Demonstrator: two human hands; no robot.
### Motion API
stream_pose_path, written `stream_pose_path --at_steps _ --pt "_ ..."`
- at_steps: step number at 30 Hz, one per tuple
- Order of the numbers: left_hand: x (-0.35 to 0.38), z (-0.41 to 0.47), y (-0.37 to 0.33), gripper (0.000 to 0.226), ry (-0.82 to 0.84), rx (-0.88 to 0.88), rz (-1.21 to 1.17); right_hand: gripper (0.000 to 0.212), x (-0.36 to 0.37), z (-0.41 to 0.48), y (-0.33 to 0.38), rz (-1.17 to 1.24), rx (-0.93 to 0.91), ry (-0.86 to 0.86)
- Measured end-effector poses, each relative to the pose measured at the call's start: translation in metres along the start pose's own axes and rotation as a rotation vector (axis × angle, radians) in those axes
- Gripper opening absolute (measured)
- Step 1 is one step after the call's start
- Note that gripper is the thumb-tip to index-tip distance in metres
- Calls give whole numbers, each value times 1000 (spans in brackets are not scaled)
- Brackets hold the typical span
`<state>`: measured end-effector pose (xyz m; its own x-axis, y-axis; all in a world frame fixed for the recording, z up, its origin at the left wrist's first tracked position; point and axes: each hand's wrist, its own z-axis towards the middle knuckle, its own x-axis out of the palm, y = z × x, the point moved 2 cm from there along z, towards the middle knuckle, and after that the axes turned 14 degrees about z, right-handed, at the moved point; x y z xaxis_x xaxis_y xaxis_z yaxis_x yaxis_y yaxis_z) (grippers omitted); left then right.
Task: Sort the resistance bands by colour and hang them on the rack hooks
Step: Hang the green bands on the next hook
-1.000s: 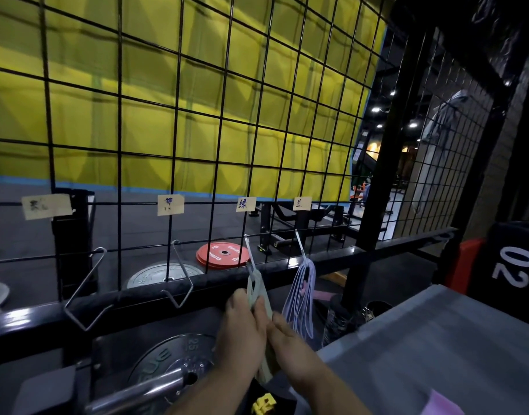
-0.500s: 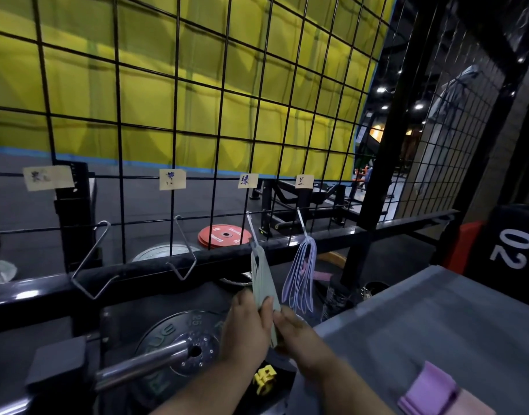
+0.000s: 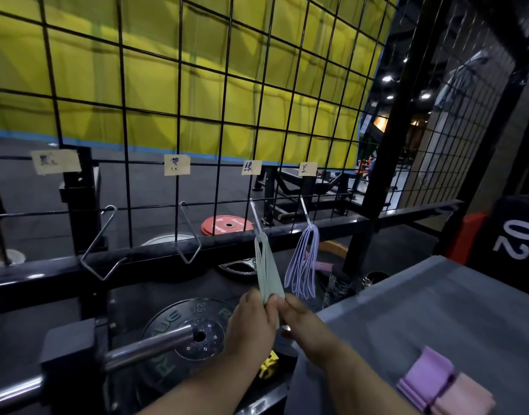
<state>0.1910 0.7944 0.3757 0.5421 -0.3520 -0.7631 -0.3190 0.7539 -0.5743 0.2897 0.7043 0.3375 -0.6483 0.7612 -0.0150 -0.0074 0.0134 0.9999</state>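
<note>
While hung on a hook [image 3: 255, 215], green bands [image 3: 267, 274] are pinched by left hand [image 3: 251, 322] and right hand [image 3: 306, 323]; blue bands [image 3: 310, 234] hang at 3 o'clock.

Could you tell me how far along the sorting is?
Done: blue bands hang on the rightmost hook. In hand: left hand and right hand hold green bands looped on the next hook. Left: purple bands and pink bands on the table; two hooks bare.

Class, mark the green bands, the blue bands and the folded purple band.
green bands [image 3: 267, 274], head view, middle of the hanging bundle.
blue bands [image 3: 311, 236], head view, top of the bundle, where the strands meet.
folded purple band [image 3: 426, 375], head view, middle of its top face.
</note>
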Motion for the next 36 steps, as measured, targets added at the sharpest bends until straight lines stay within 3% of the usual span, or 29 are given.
stream_pose_path --at_steps 5,12,36 --pt "-4 -1 0 28 -25 15 -20 26 1 1 -6 -32 -39 -31" --pt "1 -12 5 31 24 49 -57 10 -1 8 -15 -84 -70 -59" --pt "10 -18 14 29 34 2 -17 21 9 6 -23 4 -55 -116"
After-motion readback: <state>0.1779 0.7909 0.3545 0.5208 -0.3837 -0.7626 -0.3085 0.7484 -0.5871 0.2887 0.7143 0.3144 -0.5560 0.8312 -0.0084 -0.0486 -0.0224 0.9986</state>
